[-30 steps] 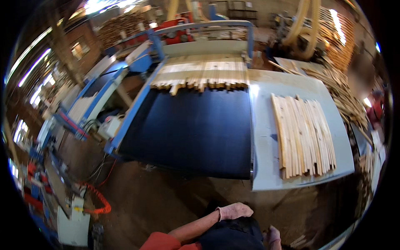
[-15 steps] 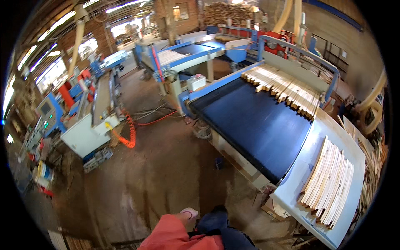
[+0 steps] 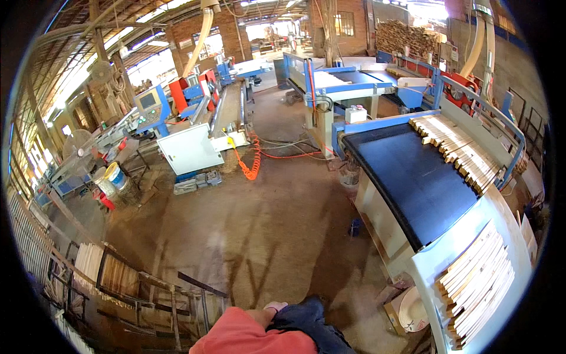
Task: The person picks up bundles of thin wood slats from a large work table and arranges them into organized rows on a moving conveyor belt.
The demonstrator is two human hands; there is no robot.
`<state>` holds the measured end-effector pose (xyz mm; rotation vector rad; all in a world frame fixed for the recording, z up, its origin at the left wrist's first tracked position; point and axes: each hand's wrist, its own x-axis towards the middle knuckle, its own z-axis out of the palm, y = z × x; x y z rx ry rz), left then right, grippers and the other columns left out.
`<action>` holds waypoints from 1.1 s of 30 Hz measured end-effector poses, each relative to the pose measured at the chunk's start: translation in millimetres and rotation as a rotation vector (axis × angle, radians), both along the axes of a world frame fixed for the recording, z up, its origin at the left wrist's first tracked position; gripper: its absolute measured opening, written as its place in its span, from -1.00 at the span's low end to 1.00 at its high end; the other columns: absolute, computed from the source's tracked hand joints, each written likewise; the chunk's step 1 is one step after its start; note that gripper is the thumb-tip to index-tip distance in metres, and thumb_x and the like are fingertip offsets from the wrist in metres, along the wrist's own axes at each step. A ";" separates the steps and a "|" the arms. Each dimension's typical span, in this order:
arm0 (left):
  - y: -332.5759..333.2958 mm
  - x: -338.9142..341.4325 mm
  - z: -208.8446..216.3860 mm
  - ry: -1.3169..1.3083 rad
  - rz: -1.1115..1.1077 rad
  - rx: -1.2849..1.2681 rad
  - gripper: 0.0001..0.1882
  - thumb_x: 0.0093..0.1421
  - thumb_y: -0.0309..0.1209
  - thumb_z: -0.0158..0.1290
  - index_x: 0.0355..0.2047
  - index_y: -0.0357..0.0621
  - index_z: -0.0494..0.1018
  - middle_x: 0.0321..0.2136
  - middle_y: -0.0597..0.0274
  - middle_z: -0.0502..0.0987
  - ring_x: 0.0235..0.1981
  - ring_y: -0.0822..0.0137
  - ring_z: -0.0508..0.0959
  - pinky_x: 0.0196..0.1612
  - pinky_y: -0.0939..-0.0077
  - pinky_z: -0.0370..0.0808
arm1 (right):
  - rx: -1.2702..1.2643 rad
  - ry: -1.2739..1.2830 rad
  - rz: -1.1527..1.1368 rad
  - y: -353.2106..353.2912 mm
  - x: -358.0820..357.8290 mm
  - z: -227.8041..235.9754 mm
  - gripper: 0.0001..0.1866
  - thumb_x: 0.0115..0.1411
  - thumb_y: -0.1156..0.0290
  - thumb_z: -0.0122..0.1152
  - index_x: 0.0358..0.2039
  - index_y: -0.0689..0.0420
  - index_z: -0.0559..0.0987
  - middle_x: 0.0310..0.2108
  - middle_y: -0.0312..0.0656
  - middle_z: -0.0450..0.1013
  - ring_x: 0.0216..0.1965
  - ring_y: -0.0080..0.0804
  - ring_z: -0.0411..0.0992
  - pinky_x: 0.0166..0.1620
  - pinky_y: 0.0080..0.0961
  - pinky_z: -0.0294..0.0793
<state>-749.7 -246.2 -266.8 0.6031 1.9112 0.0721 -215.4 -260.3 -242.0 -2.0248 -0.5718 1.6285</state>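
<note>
My left hand [image 3: 275, 307], small and partly hidden, shows beyond the red sleeve [image 3: 236, 331] at the lower edge, next to my dark trousers [image 3: 309, 318]. Its fingers are too indistinct to read, and nothing can be made out in it. My right hand is out of view. To the right, a row of light wooden strips [image 3: 476, 286] lies on the pale end table [image 3: 427, 265]. Farther off, more wooden strips [image 3: 454, 147] lie side by side across the black conveyor belt [image 3: 413, 174]. Neither group is touched by a hand.
A white machine cabinet [image 3: 190, 150] with an orange coiled hose [image 3: 250, 168] stands ahead on the left. Metal racks [image 3: 171, 307] hold wooden pieces [image 3: 118, 274] at the lower left. Buckets [image 3: 116, 176] stand at far left. A round hat-like object [image 3: 414, 310] is under the end table.
The view has turned left, so the conveyor and strips sit farther right and the racks at the lower left have come into sight. My left hand stays low beside my trousers.
</note>
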 end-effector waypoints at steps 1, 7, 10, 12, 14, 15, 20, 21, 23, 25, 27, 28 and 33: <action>3.1 2.4 13.1 0.046 -0.119 0.021 -0.31 0.42 0.20 -0.03 0.16 -0.14 0.65 0.25 -0.14 0.59 0.32 -0.05 0.54 0.29 0.17 0.44 | 0.003 -0.005 0.010 -0.3 3.3 -1.5 -0.54 0.47 -0.04 0.18 -0.14 0.12 0.76 -0.31 -0.11 0.69 -0.34 -0.22 0.60 -0.24 -0.20 0.59; -1.5 16.8 -7.7 0.076 -0.003 0.054 -0.23 0.40 0.25 -0.09 0.18 -0.17 0.63 0.29 -0.17 0.54 0.37 -0.15 0.47 0.37 0.05 0.38 | 0.000 0.012 0.104 -0.4 1.1 -2.3 -0.55 0.47 -0.06 0.17 -0.10 0.07 0.76 -0.26 -0.07 0.70 -0.30 -0.19 0.62 -0.20 -0.16 0.60; -2.0 17.2 -18.2 0.085 -0.069 0.075 -0.22 0.40 0.26 -0.12 0.20 -0.16 0.61 0.30 -0.17 0.54 0.39 -0.17 0.45 0.39 0.04 0.36 | -0.004 0.016 0.136 -2.4 2.6 -2.8 -0.56 0.48 -0.06 0.16 -0.09 0.04 0.77 -0.23 -0.05 0.70 -0.28 -0.17 0.63 -0.18 -0.15 0.61; -8.1 14.2 -21.2 0.069 -0.075 0.071 -0.22 0.40 0.26 -0.13 0.21 -0.14 0.61 0.31 -0.16 0.53 0.39 -0.16 0.45 0.39 0.04 0.36 | -0.007 0.018 0.153 -3.1 4.8 -5.2 -0.56 0.48 -0.07 0.16 -0.08 0.02 0.77 -0.22 -0.04 0.70 -0.26 -0.16 0.64 -0.17 -0.14 0.62; -14.7 12.4 -18.8 0.035 -0.050 0.071 -0.22 0.41 0.27 -0.14 0.22 -0.12 0.62 0.32 -0.15 0.52 0.39 -0.16 0.45 0.39 0.04 0.36 | -0.007 0.008 0.155 -5.2 10.0 -7.3 -0.56 0.48 -0.07 0.15 -0.07 0.00 0.77 -0.20 -0.02 0.70 -0.25 -0.15 0.65 -0.15 -0.13 0.62; -16.0 14.9 -15.4 0.038 -0.094 0.064 -0.22 0.40 0.28 -0.14 0.22 -0.10 0.62 0.32 -0.14 0.52 0.39 -0.15 0.45 0.38 0.04 0.36 | -0.008 0.009 0.157 -6.7 11.3 -7.0 -0.56 0.48 -0.07 0.15 -0.06 -0.01 0.77 -0.19 -0.02 0.70 -0.24 -0.15 0.65 -0.15 -0.12 0.62; -56.0 2.7 -56.0 0.000 -0.052 0.028 -0.19 0.38 0.33 -0.15 0.23 -0.05 0.62 0.30 -0.11 0.55 0.37 -0.09 0.49 0.35 0.08 0.39 | -0.028 0.028 0.216 -17.5 7.9 -12.0 -0.57 0.48 -0.09 0.14 -0.03 -0.05 0.77 -0.15 0.02 0.71 -0.21 -0.12 0.67 -0.11 -0.10 0.63; -57.7 2.8 -67.4 0.007 -0.078 0.063 -0.18 0.37 0.34 -0.14 0.24 -0.05 0.61 0.29 -0.11 0.56 0.36 -0.07 0.50 0.34 0.08 0.39 | -0.028 0.030 0.225 -18.6 8.5 -14.2 -0.57 0.48 -0.09 0.14 -0.03 -0.06 0.77 -0.14 0.03 0.71 -0.20 -0.11 0.67 -0.11 -0.09 0.64; -56.1 5.1 -77.0 0.023 -0.129 0.134 -0.17 0.36 0.37 -0.12 0.24 -0.05 0.61 0.27 -0.10 0.58 0.35 -0.04 0.52 0.32 0.09 0.40 | -0.028 0.037 0.241 -23.9 10.5 -19.1 -0.57 0.49 -0.09 0.14 -0.02 -0.08 0.77 -0.12 0.04 0.71 -0.19 -0.10 0.68 -0.09 -0.08 0.64; -36.8 15.3 -66.3 -0.035 -0.017 0.071 -0.22 0.38 0.31 -0.11 0.25 -0.04 0.61 0.25 -0.11 0.59 0.32 -0.03 0.55 0.30 0.09 0.42 | -0.023 0.037 0.228 -34.3 17.1 -26.3 -0.57 0.49 -0.10 0.13 0.00 -0.09 0.77 -0.10 0.05 0.71 -0.17 -0.09 0.68 -0.08 -0.07 0.65; -19.4 22.5 -44.9 -0.005 -0.201 0.123 -0.27 0.41 0.24 -0.09 0.24 -0.05 0.61 0.23 -0.11 0.61 0.30 -0.02 0.56 0.28 0.10 0.44 | -0.010 0.053 0.207 -49.3 21.2 -39.6 -0.57 0.49 -0.10 0.13 0.01 -0.11 0.78 -0.08 0.07 0.72 -0.16 -0.08 0.69 -0.06 -0.06 0.65; -10.7 19.8 -33.0 0.046 -0.452 0.201 -0.30 0.42 0.20 -0.08 0.23 -0.07 0.61 0.22 -0.11 0.62 0.29 -0.01 0.57 0.26 0.11 0.45 | 0.001 0.069 0.205 -61.5 20.5 -48.4 -0.57 0.49 -0.11 0.13 0.01 -0.12 0.78 -0.07 0.07 0.72 -0.15 -0.08 0.69 -0.06 -0.05 0.65; 75.1 93.5 14.6 -0.131 0.043 -0.019 -0.41 0.47 0.05 -0.04 0.13 -0.24 0.59 0.02 -0.05 0.69 -0.08 0.02 0.65 0.01 0.13 0.54 | 0.368 -0.731 0.998 -75.7 94.9 -195.8 -0.69 0.25 0.17 0.30 -0.13 0.13 0.64 -0.21 -0.02 0.68 -0.19 -0.02 0.66 -0.12 -0.06 0.67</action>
